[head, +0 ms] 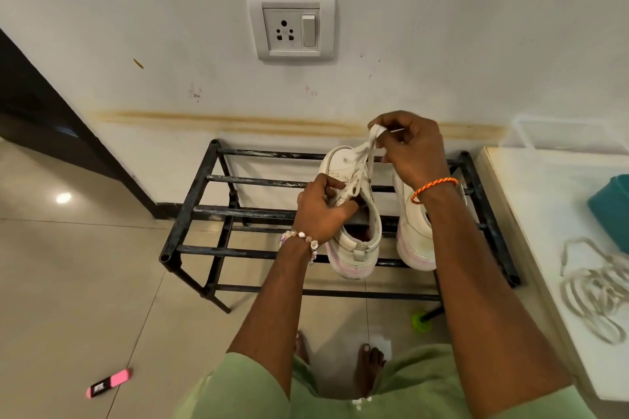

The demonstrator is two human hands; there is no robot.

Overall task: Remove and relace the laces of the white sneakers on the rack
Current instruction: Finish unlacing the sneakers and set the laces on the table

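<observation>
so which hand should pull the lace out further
Right. The right hand already pinches the lace drawn up from the left sneaker, with room above. The left hand grips that sneaker's upper, steadying it on the rack.

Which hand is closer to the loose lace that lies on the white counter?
Right. The right hand pulls a lace above the sneakers, nearer the loose lace on the counter. The left hand holds the left sneaker, farther away.

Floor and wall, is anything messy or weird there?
Yes. A pink and black eraser-like thing lies loose on the floor tiles, far from the rack. The wall has a long yellowish-brown stain and small scribbles. A pulled-out lace sits tangled on the white surface at right.
</observation>
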